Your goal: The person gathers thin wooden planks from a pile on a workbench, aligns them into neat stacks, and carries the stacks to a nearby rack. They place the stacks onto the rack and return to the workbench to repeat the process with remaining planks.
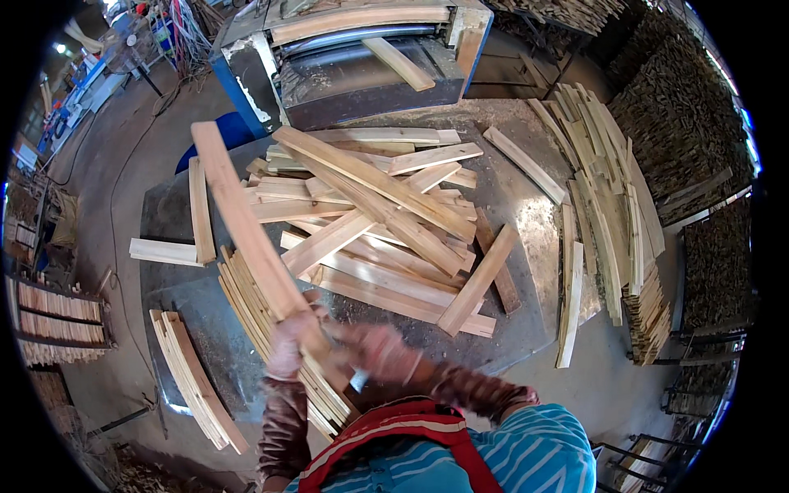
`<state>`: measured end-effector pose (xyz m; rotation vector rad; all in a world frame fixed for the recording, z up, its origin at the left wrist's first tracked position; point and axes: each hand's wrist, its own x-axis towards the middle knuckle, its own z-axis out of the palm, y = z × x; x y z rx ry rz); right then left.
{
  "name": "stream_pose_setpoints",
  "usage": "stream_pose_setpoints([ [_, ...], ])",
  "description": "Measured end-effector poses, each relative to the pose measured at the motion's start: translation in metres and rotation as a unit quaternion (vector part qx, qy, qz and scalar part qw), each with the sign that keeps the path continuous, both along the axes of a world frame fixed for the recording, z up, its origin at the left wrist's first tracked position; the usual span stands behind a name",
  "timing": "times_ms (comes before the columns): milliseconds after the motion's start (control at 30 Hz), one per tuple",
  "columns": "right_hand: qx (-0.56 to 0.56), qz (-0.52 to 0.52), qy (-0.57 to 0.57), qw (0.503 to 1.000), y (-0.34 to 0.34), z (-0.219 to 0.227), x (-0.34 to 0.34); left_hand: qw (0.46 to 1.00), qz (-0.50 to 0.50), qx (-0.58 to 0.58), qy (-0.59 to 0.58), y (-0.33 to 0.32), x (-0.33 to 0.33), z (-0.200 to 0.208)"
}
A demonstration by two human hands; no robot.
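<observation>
A long pale wooden slat [242, 218] slants from the upper left down to my hands. My left hand [288, 341], in a worn glove, grips its lower end. My right hand [374, 345], also gloved and blurred by motion, is closed on the same end just beside it. Under the slat lies a neat stack of thin slats [246, 300] on a grey metal table [164, 218]. A loose heap of slats [378, 222] covers the middle of the table.
A blue-framed planing machine [362, 57] with a slat on its bed stands behind the table. Tall slat stacks [608, 205] line the right side, and a small bundle [193, 378] lies at the lower left. Dark wood piles [690, 123] fill the far right.
</observation>
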<state>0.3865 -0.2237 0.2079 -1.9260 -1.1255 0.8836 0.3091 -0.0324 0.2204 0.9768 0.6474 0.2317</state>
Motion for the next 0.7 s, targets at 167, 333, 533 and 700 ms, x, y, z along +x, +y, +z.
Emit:
stream_pose_setpoints([
  [167,-0.359,-0.098,-0.876,0.307,-0.074,-0.099,0.230,0.992,0.106,0.059,0.035,0.036,-0.099,-0.019],
  [333,-0.213,-0.162,-0.385,0.883,-0.106,-0.102,0.299,0.949,0.171,0.203,0.169,0.035,-0.256,-0.123],
  [533,0.004,0.041,-0.209,0.977,-0.134,-0.048,0.347,0.939,0.168,0.145,0.262,-0.031,-0.330,-0.264],
  [700,-0.177,-0.153,0.009,0.972,-0.058,0.004,0.267,0.913,0.158,0.172,0.333,-0.033,-0.296,-0.280],
])
